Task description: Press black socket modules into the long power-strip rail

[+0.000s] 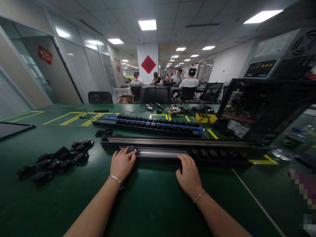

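A long black rail with a bright metal channel (160, 153) lies across the green table before me. My left hand (122, 163) is at its left end, fingers closed on a small black part (130, 149) in the channel. My right hand (189, 174) rests its fingertips on the channel's front edge, thumb apart, nothing grasped. Just right of it, several black parts (213, 153) sit in a row in the same rail. Directly behind stands a second long rail (158, 141). The undersides of my fingers are hidden.
Loose black parts (61, 159) are heaped at left. Farther back lie a blue-edged rack (148, 124) of parts, a metal bowl (173, 110) and a yellow tray (204, 118). An opened computer case (266, 108) stands at right. Several people sit at distant tables.
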Demonstrator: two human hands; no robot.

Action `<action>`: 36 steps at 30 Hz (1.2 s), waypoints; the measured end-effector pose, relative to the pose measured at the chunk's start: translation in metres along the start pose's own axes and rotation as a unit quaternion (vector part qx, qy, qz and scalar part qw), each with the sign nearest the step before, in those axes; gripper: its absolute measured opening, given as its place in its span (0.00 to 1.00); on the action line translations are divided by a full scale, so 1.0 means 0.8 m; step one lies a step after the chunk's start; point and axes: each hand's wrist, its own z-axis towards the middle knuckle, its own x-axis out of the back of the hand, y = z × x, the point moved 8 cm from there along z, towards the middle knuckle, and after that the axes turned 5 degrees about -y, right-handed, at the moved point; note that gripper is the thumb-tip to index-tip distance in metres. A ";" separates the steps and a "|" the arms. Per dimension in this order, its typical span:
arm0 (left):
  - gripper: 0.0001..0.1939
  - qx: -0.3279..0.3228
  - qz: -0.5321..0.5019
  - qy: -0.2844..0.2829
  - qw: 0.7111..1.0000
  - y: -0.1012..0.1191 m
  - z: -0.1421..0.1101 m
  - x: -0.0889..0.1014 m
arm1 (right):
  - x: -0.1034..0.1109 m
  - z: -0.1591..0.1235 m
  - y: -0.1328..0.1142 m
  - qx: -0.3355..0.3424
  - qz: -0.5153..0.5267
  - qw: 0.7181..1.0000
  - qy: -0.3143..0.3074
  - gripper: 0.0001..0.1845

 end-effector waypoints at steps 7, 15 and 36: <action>0.19 -0.004 -0.002 0.010 1.000 0.001 -0.002 0.001 | 0.001 0.003 -0.001 0.004 0.001 1.000 0.020 0.25; 0.18 0.009 -0.002 0.018 1.000 -0.002 -0.002 -0.001 | -0.001 0.004 -0.008 0.028 0.000 0.999 0.016 0.27; 0.19 0.018 0.002 0.024 1.000 -0.007 -0.004 -0.004 | -0.005 -0.002 -0.009 0.044 -0.006 0.999 -0.003 0.30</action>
